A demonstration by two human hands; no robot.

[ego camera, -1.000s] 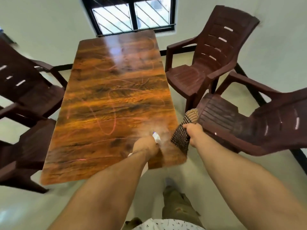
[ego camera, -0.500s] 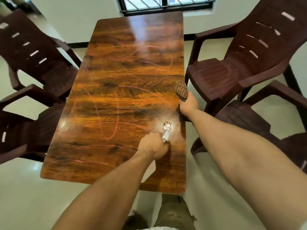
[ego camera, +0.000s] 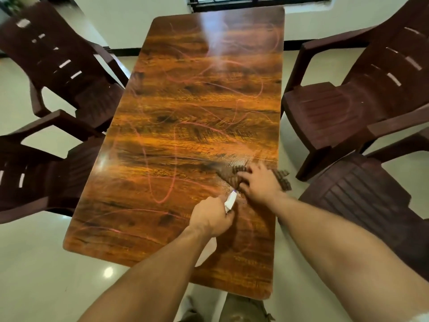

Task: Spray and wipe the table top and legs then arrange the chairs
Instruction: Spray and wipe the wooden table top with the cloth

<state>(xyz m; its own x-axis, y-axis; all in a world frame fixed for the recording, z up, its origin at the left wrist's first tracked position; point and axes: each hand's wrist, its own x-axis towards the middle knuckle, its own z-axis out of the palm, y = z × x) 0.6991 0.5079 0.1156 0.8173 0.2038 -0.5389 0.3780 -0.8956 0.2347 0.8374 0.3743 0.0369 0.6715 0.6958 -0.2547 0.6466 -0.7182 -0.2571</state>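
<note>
One cloth (ego camera: 233,176) lies at the table's (ego camera: 185,108) right edge, where the right hand (ego camera: 260,184) presses it with straight, spread fingers. Just beside it, the left hand (ego camera: 212,218) curls round a bottle (ego camera: 230,201). Chairs (ego camera: 336,108) flank the table, two per side.

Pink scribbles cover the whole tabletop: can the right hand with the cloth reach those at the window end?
Probably not from here. Nothing lies on the glossy wood-grain table top between the right hand, on the brown checked cloth, and the far pink scribbles, but they look out of reach.
</note>
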